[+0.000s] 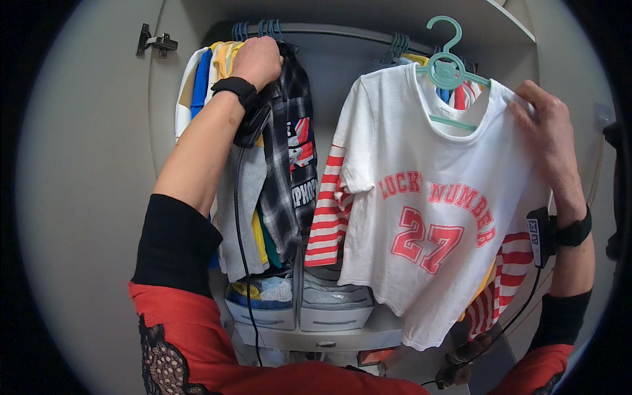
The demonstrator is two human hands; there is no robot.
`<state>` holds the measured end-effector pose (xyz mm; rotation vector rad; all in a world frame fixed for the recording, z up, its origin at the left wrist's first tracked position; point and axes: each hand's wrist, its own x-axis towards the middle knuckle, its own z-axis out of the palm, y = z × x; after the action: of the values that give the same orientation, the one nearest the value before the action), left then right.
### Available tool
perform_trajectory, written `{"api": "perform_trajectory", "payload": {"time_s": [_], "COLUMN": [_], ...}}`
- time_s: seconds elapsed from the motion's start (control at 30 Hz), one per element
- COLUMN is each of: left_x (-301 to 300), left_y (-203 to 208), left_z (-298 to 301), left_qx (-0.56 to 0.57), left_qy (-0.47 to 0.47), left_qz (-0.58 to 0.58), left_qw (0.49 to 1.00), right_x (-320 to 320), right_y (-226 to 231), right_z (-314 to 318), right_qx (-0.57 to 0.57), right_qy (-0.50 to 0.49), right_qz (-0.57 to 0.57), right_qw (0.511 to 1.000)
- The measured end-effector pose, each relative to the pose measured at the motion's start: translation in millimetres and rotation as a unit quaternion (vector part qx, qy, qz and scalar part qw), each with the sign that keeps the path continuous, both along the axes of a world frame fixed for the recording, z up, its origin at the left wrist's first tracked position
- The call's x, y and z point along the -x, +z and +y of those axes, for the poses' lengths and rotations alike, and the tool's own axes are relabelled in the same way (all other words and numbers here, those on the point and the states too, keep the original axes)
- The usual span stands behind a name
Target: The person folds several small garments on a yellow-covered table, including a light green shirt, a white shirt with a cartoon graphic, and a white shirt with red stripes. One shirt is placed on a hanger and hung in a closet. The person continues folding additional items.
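Note:
My right hand point(545, 122) grips the shoulder of a white T-shirt point(395, 164) with red lettering and red-striped sleeves. A light green hanger point(446, 71) sits inside its neck, hook pointing up. The shirt hangs in front of the wardrobe, clear of the rail. Up at the rail, my left hand point(259, 62) is closed at the top of the hanging clothes, beside a black plaid shirt point(289, 92). Its fingertips are hidden, so exactly what it grips cannot be seen.
A grey rail point(336, 30) crosses the wardrobe, with blue hangers point(268, 28) left and green hangers point(398, 45) right. Below stand two storage boxes point(336, 318) of folded clothes. A cable point(238, 217) hangs from my left wrist. An open door point(92, 164) stands left.

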<state>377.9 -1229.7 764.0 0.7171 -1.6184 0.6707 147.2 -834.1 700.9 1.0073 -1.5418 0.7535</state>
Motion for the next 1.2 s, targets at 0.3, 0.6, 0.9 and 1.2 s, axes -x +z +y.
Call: {"api": "perform_trajectory", "payload": {"time_s": [0.3, 0.6, 0.9, 1.2], "left_x": [39.2, 72.1, 149.4, 181.6], "left_y": [-19.3, -59.1, -60.3, -168.5], "left_z": [-14.3, -17.0, -47.7, -38.8], "left_qx": [-0.054, 0.048, 0.059, -0.349], "left_qy": [-0.079, -0.157, -0.228, -0.768], "left_qz": [0.108, 0.096, 0.049, 0.026], "left_qw": [0.99, 0.982, 0.971, 0.536], "right_x": [18.0, 97.8, 154.7, 30.7], "right_y": [-5.4, 27.1, 33.7, 6.4], "right_z": [5.0, 52.5, 45.3, 6.7], "right_qx": [0.062, 0.035, 0.039, 0.032], "right_qy": [0.03, 0.155, 0.173, 0.044], "right_qz": [0.018, 0.111, 0.129, 0.112], "right_qw": [0.997, 0.981, 0.976, 0.992]}}
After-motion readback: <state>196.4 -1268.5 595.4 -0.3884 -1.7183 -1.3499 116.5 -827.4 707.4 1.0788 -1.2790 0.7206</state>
